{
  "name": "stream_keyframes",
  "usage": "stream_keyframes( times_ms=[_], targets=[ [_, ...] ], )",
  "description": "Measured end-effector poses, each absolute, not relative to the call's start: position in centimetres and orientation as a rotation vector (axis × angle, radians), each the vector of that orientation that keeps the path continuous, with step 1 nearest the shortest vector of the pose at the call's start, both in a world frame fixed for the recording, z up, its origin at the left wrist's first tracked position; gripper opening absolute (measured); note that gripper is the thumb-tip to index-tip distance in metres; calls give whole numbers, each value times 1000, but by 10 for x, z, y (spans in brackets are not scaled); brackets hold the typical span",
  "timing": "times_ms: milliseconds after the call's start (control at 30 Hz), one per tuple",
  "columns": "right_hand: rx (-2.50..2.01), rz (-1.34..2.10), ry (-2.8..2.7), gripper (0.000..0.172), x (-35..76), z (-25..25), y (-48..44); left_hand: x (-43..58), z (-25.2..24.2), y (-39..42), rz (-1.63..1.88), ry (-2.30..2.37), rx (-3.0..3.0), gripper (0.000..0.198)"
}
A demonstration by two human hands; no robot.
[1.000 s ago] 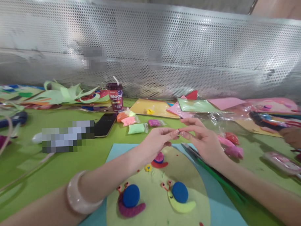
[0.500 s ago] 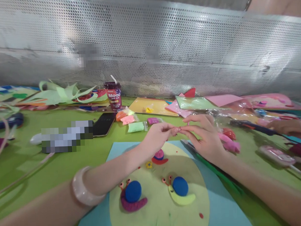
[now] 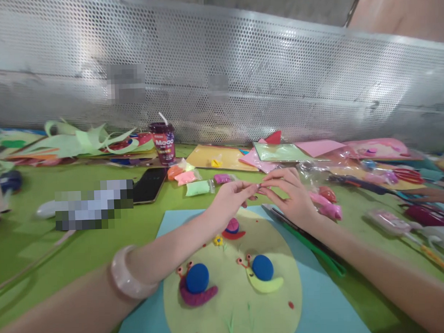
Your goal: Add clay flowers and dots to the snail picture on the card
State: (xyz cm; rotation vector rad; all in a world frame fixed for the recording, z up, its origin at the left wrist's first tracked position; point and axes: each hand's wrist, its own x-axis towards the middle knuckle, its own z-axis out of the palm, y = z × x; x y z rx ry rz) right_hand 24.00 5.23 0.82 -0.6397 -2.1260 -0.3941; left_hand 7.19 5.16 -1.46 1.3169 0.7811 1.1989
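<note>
- Our left hand (image 3: 228, 200) and right hand (image 3: 290, 195) meet fingertip to fingertip. Each is pinched shut on what looks like a speck of clay (image 3: 258, 186), too small to be sure.
- The speck's up in the air over the far edge of the paper disc (image 3: 225, 256), just past the little pink snail (image 3: 232, 228). The purple snail (image 3: 197, 284) and yellow snail (image 3: 262, 274) sit nearer us.
- We'd call this the shaping step for a tiny part.
- Next move calls for a light pinch and steady hands, keeping clear of the snails.

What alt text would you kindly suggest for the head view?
A person's left hand and right hand meet fingertip to fingertip near a green paper circle bearing two blue-shelled clay snails, on a cluttered green craft table.
</note>
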Motion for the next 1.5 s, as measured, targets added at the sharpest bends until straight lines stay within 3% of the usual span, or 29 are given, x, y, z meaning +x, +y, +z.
stream_keyframes(
  times_ms=[633,900,1100,1500],
  targets=[
    [-631,-303,-2086,4,240,9,51,74,-17,53,1204,724,1132,20],
    [-661,-240,-2092,12,236,14,41,71,-17,53,1196,684,1148,24],
    [-613,-309,-2122,2,240,12,46,72,-18,54,1211,719,1179,22],
    [-839,-268,-2377,6,254,16,42,64,-12,60,1305,853,1317,20]
  ],
)
